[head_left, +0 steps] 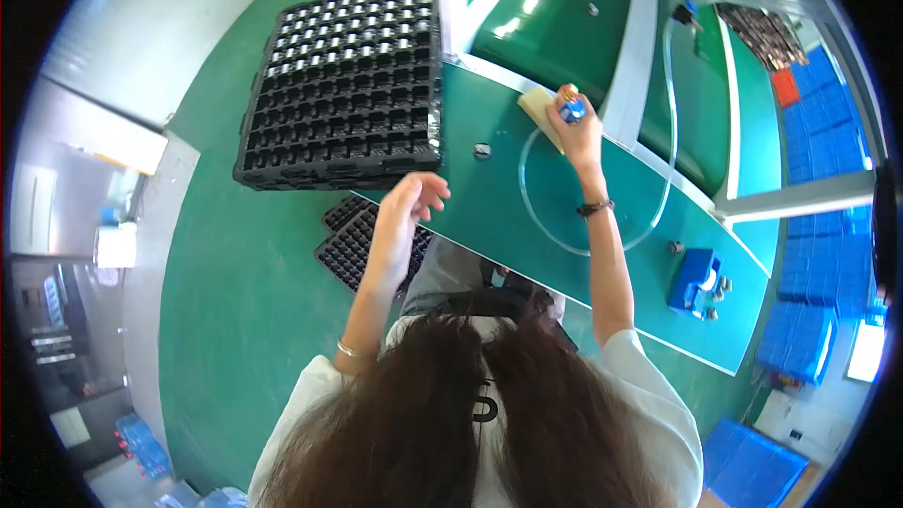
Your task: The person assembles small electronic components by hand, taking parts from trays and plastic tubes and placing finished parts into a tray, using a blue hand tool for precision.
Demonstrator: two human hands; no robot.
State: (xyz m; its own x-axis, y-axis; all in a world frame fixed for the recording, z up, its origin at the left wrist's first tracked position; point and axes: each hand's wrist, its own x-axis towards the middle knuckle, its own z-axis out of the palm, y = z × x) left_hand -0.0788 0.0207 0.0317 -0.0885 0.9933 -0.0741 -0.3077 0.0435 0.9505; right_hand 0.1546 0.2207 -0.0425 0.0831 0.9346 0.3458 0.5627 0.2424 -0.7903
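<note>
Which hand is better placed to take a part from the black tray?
Left, probably. The left hand hangs open and empty just below the black tray, while the right hand is across the green table, fingers closed on a small blue object.

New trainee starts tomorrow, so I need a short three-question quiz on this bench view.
1. True or false: the right hand holds a small blue object over the yellow pad.
2. Which is the left hand nearest to? A) blue device B) black compartment tray C) clear tube
3. Fill in: the left hand is open and holds ____.

Key: 1 true; 2 B; 3 nothing.
</note>
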